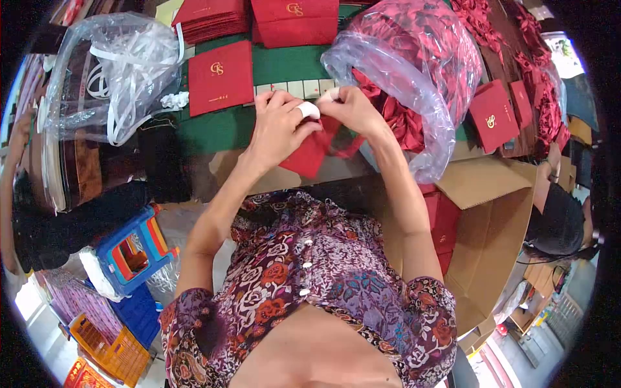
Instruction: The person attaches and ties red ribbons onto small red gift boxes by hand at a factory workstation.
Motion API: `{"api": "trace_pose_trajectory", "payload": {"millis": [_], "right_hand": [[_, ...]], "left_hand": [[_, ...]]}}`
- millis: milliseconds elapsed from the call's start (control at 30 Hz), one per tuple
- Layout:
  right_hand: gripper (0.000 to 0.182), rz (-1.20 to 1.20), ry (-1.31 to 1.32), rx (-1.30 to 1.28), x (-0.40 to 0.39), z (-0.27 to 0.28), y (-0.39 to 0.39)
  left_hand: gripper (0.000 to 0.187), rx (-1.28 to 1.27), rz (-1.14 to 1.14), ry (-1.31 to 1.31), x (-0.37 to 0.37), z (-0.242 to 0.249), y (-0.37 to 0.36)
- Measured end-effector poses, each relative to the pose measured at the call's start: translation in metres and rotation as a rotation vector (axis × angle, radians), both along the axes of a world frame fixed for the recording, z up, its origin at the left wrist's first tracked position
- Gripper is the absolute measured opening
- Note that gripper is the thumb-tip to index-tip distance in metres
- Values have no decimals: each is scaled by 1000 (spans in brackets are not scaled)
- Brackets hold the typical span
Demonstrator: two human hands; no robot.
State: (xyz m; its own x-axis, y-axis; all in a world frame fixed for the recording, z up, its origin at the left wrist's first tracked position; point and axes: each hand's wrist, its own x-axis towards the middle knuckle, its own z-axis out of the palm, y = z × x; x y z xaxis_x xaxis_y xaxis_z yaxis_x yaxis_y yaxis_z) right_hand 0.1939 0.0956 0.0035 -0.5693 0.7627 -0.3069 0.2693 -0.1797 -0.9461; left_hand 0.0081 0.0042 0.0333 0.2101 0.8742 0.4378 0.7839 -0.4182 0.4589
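Observation:
Both my hands meet over the front edge of the green work surface. My left hand, with white tape on a finger, is closed on a red pouch that hangs below it. My right hand, also taped at a fingertip, pinches at the pouch's upper part, where a red ribbon hangs down. A flat red pouch with a gold logo lies left of my hands. Close by on the right, an open plastic bag holds many red ribbons.
Stacks of red pouches stand at the back. A clear bag with white straps lies at the left. An open cardboard box with red pouches is beside my right arm. Other people are at both sides; blue and orange plastic stools stand lower left.

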Motion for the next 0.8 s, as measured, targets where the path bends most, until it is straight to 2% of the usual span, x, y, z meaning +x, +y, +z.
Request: {"api": "trace_pose_trajectory", "payload": {"millis": [33,67,133,267,333,367,433,533,567,600,667,733,800], "right_hand": [[21,-85,6,-23,-4,15,-1],[21,-50,-50,54,-3,7,11],[25,-181,3,170,-9,3,14],[26,-168,8,297,0,17,0],[24,-109,-292,606,17,43,-19],[24,-104,-288,607,27,48,-27],[24,118,-606,901,44,55,-41],[28,145,-707,768,48,53,-63],[25,145,-681,649,43,56,-68],[25,147,-683,650,37,55,-72],[19,-56,-310,367,23,50,-80],[17,-46,-317,301,13,47,-75],[20,-199,-57,115,5,33,-72]], "left_hand": [[20,-76,-40,-68,0,4,-1],[20,-76,-43,-66,2,3,-3],[22,-109,-66,-69,8,0,-6],[25,-128,91,-96,4,1,-6],[25,-152,135,-99,-1,0,-5],[25,-160,176,-99,-5,-4,-5],[26,-174,226,-103,-10,-6,-2],[26,-142,239,-116,-8,-22,4],[27,-176,241,-96,-6,-24,5],[27,-175,242,-99,-4,-30,5],[31,-63,280,-68,1,-40,8],[30,-38,291,-94,7,-40,2],[24,48,338,-294,13,-32,-12]]}}
